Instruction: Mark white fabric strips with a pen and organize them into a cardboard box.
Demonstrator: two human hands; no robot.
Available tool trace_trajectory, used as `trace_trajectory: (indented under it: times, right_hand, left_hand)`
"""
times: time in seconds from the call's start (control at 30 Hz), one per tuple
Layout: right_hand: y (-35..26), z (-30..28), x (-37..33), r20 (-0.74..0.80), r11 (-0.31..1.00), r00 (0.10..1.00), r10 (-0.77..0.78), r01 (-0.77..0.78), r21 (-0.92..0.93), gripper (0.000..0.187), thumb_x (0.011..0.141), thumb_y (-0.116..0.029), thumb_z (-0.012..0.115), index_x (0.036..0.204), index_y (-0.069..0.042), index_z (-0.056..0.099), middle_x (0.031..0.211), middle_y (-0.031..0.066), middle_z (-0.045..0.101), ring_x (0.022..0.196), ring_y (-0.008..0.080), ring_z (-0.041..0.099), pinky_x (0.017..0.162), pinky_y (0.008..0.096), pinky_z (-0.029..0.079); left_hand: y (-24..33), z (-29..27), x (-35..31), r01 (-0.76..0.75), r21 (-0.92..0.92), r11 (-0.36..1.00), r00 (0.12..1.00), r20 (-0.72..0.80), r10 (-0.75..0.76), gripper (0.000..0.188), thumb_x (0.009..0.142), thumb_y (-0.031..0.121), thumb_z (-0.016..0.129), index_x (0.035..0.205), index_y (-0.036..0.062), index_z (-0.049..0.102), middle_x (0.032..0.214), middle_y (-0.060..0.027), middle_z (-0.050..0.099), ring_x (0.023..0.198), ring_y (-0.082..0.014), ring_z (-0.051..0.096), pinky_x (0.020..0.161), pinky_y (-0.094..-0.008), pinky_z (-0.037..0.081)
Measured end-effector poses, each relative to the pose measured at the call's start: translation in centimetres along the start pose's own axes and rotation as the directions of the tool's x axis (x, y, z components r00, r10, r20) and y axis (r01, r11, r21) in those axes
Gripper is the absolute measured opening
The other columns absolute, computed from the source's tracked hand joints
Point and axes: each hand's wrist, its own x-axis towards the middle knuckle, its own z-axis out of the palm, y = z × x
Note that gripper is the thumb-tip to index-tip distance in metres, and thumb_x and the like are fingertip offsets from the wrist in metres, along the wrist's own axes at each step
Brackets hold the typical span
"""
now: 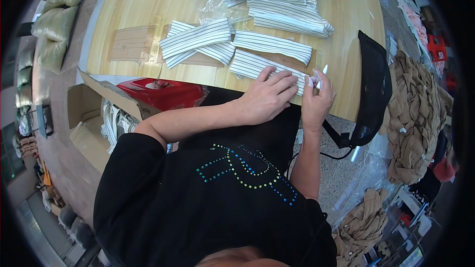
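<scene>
Presently, the left hand (265,96) lies palm down on a striped cloth strip (246,65) at the near edge of the bench (143,0), its fingers slightly spread. Right hand (319,98) at the strip's right end: fingers curled, pinching a small white pointed tool (325,69), kind unclear; cannot tell whether they also grip the cloth. A second strip (272,44) lies just beyond the first. Crossed strips (198,42) to the left; clear plastic bag (205,2) farther back, near more strips (289,17).
</scene>
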Motion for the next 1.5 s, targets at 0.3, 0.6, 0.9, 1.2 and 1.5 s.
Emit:
trace_trajectory:
  times: [0.3, 0.6, 0.9, 1.2, 1.5]
  right_hand:
    - [0.2, -0.7, 0.7, 0.062, 0.987, 0.991, 0.115, -0.121, 0.109, 0.037, 0.082, -0.002, 0.072, 0.117, -0.005, 0.061, 0.09, 0.0052, 0.063, 0.083, 0.0188, 0.059, 0.083, 0.0355, 0.046]
    - [0.2, 0.0, 1.1, 0.023, 0.988, 0.992, 0.128, -0.13, 0.085, 0.037, 0.081, -0.006, 0.07, 0.115, -0.01, 0.059, 0.089, 0.0022, 0.06, 0.091, 0.0229, 0.058, 0.086, 0.0398, 0.04]
    - [0.8, 0.0, 1.4, 0.014, 0.993, 0.996, 0.094, -0.094, 0.073, 0.04, 0.081, -0.002, 0.071, 0.119, -0.005, 0.06, 0.091, 0.0073, 0.063, 0.085, 0.0202, 0.06, 0.083, 0.0364, 0.047]
    - [1.0, -0.1, 1.6, 0.042, 0.99, 0.994, 0.105, -0.108, 0.092, 0.04, 0.082, -0.002, 0.071, 0.12, -0.005, 0.059, 0.093, 0.0085, 0.063, 0.087, 0.0198, 0.06, 0.084, 0.0362, 0.046]
    - [0.6, -0.4, 1.6, -0.008, 0.991, 0.998, 0.057, -0.056, 0.119, 0.034, 0.09, -0.005, 0.064, 0.123, -0.004, 0.057, 0.093, 0.0074, 0.063, 0.085, 0.0156, 0.059, 0.08, 0.0319, 0.048]
  left_hand:
    - [0.2, 0.5, 0.0, -0.006, 0.151, 0.989, 0.995, 0.099, -0.01, 0.062, 0.078, 0.035, 0.07, 0.127, 0.0016, 0.053, 0.137, -0.0111, 0.048, 0.132, -0.0279, 0.039, 0.111, -0.0513, 0.025]
    - [-3.9, -0.6, 3.6, 0.109, 0.175, 0.979, 0.992, -0.088, -0.095, 0.058, 0.085, 0.039, 0.065, 0.125, -0.0004, 0.053, 0.13, -0.0178, 0.051, 0.128, -0.0341, 0.042, 0.106, -0.0536, 0.027]
    - [0.0, 0.6, 1.8, 0.024, 0.024, 0.999, 0.998, 0.056, -0.026, 0.058, 0.083, 0.034, 0.068, 0.127, -0.0009, 0.053, 0.139, -0.0156, 0.048, 0.135, -0.0301, 0.039, 0.111, -0.0532, 0.026]
    - [0.3, 1.6, 1.3, 0.008, 0.097, 0.995, 0.994, 0.104, -0.019, 0.065, 0.083, 0.038, 0.066, 0.133, -0.0004, 0.05, 0.142, -0.0134, 0.046, 0.136, -0.0289, 0.038, 0.111, -0.0519, 0.025]
    - [0.4, 1.6, 1.3, -0.008, 0.151, 0.988, 0.99, 0.14, -0.013, 0.066, 0.084, 0.041, 0.064, 0.135, -0.0002, 0.049, 0.144, -0.0129, 0.044, 0.138, -0.0298, 0.035, 0.112, -0.0527, 0.023]
